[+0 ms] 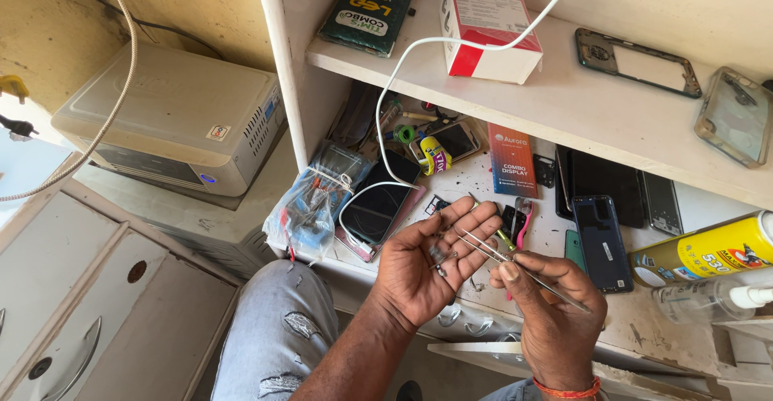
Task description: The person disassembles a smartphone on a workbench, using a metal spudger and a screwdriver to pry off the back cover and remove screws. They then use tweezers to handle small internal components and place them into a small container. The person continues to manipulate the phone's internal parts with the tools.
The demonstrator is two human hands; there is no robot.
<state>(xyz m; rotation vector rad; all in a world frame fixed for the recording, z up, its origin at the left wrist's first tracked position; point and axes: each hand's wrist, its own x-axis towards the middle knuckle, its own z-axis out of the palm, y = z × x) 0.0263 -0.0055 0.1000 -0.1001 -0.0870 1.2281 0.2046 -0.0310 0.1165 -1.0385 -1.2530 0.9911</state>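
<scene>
My left hand (pixel 431 264) is held palm up over the front edge of a white workbench (pixel 636 324), with a few tiny metal parts (pixel 439 258) lying in the palm. In my right hand (pixel 555 304) I pinch a pair of thin metal tweezers (pixel 499 256) whose tips reach over the left palm, close to those parts. Just past the left hand lies a dark phone (pixel 377 208) with a white cable (pixel 386 103) running to it.
On the bench lie a blue phone back (pixel 602 240), a red box (pixel 513 159), a plastic bag of tools (pixel 310 208), a yellow spray can (pixel 700 252) and a clear bottle (pixel 708 298). The shelf above holds boxes and phone frames. A white appliance (pixel 173 119) stands left.
</scene>
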